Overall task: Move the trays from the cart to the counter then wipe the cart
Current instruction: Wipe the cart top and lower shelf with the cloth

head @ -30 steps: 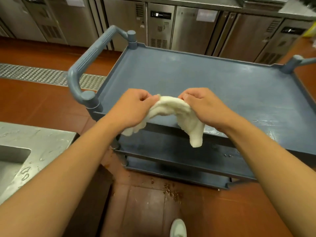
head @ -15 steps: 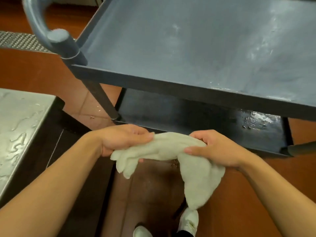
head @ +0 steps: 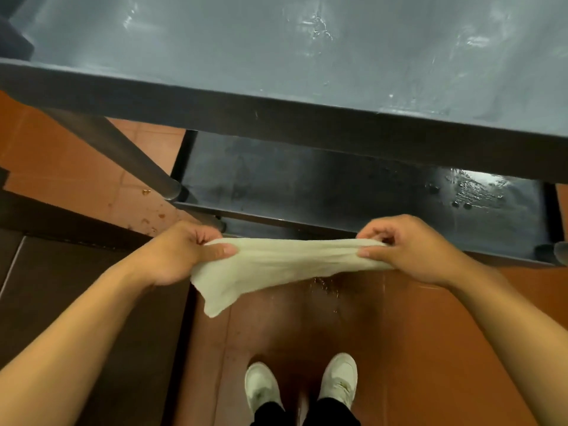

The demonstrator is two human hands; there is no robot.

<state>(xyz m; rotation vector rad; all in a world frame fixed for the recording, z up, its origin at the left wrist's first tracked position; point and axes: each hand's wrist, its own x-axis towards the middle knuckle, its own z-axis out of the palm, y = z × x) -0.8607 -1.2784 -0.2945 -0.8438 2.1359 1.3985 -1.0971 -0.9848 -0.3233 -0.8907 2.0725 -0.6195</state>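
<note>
A pale cream cloth point(head: 276, 265) is stretched out sideways between my two hands, low in front of the cart. My left hand point(head: 184, 253) pinches its left end and my right hand point(head: 405, 250) pinches its right end; one corner hangs down on the left. The grey-blue cart fills the top of the view: its top shelf point(head: 276, 50) is bare and streaked with wet marks. Its dark lower shelf point(head: 307, 186) sits just beyond my hands, with water pooled at its right end. No trays are in view.
A cart leg point(head: 123, 155) slants down on the left. Crumbs point(head: 153, 216) and water drops lie on the red-brown tiled floor point(head: 430, 333). A dark cabinet side point(head: 61, 287) stands at the left. My white shoes point(head: 301, 385) are at the bottom.
My view has tilted further down and closer to the cart. My hands have pulled apart, drawing the bunched cloth out into a taut strip in front of the lower shelf.
</note>
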